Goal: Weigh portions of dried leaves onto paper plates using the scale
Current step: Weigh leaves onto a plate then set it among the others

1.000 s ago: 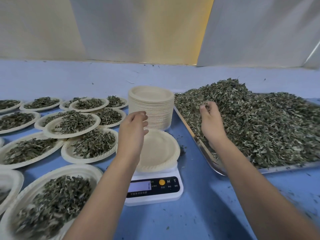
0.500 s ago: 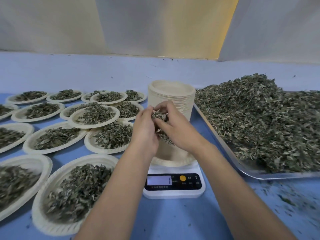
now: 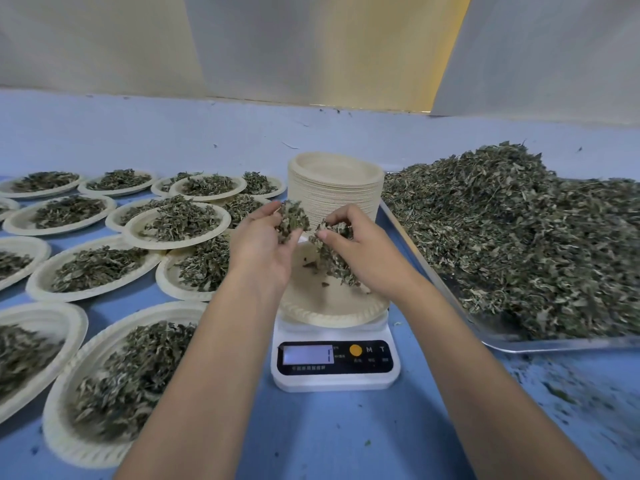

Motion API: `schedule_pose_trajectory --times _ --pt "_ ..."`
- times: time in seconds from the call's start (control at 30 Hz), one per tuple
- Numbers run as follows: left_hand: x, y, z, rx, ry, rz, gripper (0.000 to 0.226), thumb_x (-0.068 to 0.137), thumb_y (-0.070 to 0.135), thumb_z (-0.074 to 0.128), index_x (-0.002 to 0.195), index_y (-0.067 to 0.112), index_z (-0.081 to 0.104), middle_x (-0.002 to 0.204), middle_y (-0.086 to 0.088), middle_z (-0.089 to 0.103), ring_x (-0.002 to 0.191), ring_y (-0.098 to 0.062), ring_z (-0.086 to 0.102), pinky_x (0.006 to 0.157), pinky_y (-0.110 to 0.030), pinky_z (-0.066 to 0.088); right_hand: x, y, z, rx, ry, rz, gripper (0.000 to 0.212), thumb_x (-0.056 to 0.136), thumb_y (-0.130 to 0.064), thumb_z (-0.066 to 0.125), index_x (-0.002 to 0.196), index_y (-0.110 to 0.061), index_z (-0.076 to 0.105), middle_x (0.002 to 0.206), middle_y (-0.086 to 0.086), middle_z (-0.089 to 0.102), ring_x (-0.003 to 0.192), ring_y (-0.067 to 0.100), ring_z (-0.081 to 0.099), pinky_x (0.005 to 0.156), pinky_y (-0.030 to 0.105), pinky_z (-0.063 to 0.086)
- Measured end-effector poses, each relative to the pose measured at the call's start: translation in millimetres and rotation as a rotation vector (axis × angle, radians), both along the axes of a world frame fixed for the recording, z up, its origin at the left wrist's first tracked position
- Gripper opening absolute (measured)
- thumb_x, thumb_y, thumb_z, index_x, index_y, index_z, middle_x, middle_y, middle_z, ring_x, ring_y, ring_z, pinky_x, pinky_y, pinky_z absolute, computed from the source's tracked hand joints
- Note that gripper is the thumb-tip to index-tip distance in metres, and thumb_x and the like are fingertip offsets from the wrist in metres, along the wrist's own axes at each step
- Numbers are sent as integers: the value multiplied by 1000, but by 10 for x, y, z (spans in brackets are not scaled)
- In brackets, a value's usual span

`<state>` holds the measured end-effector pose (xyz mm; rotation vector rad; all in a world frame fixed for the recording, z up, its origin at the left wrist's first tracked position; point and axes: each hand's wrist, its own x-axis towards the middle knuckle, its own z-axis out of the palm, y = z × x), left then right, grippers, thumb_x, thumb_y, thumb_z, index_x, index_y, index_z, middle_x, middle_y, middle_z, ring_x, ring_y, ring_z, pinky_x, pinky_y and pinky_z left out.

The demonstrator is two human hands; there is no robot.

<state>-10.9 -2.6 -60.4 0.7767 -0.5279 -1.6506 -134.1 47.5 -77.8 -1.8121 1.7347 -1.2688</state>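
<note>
Dried grey-green leaves (image 3: 292,218) are pinched in both grips, left hand (image 3: 263,252) and right hand (image 3: 363,252), above the round beige paper plate (image 3: 325,308) on the white digital scale (image 3: 336,377) near the tabletop's (image 3: 346,441) front edge; dropping everything could overshoot the weight or spill flakes past the rim

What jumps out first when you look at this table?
The left hand and right hand each grip dried leaves above the nearly bare paper plate on the white scale, in the middle. A huge leaf heap fills the tray at right; many filled plates crowd the left.
</note>
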Motion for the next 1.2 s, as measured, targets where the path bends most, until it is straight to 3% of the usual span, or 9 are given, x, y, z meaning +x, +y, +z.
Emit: schedule_pose_trajectory --times 0.17,0.27,0.4,0.57,0.73,0.9,1.0,1.1,1.2 --pt "15 50 107 -51 31 -2 27 97 -6 38 88 10 57 90 -1 50 77 -14 49 55 -23 52 26 14 -9 52 -84 43 21 92 -39 58 103 -20 58 81 -16 54 61 -10 49 55 6 35" --pt "6 71 115 -52 45 -15 27 97 -6 38 88 9 58 93 -4 54 83 -17 54 68 -30 55 -6 0 -19 34 -35 16 15 95 -35 54 101 -22 58 81 -18 53 62 -11 48 55 4 34" --pt "-7 81 95 -29 49 -36 27 97 -6 37 87 8 58 111 -10 56 107 -25 54 66 -30 52 -59 -25 -41 -5 -32 -46 14 96 -14 50 105 -20 60 104 -11 60 78 0 54 65 8 39" --pt "-4 94 93 -19 64 -41 28 97 -6 37 85 8 59 94 -7 55 98 -24 53 65 -29 51 -55 -36 5 -51 -131 -11 36 87 11 41 96 -18 61 104 -4 64 87 10 67 72 20 53" --pt "6 103 102 -13 53 -39 28 97 -6 38 85 8 59 92 -5 52 97 -23 52 71 -31 50 -78 -26 -21 -20 -55 -4 31 87 9 52 98 -17 65 104 -5 66 97 7 64 77 27 56" --pt "3 110 98 -9 26 -73 26 97 -5 39 89 7 60 92 -6 53 101 -25 53 63 -29 52 -81 0 1 -75 -36 -45 24 80 -9 75 101 -18 68 96 -13 66 89 2 63 67 4 45" --pt "7 103 91 -17 -26 -97 28 97 -3 39 88 12 61 94 -5 54 104 -26 54 59 -26 52 -62 -5 17 -57 -129 -36 22 81 -6 72 99 -19 68 93 -16 65 83 2 64 62 9 51" --pt "8 101 85 -15 -49 -102 28 98 -1 40 86 14 61 93 -4 57 101 -24 56 57 -25 52 -53 1 27 -49 -182 -21 24 85 4 63 96 -16 67 96 -11 66 85 7 65 68 22 58" --pt "12 94 79 -9 -66 -107 29 98 0 40 86 16 61 94 -4 58 101 -24 57 58 -25 52 -59 4 44 -81 -139 -41 26 84 5 63 97 -17 66 97 -11 66 89 8 65 76 21 56"
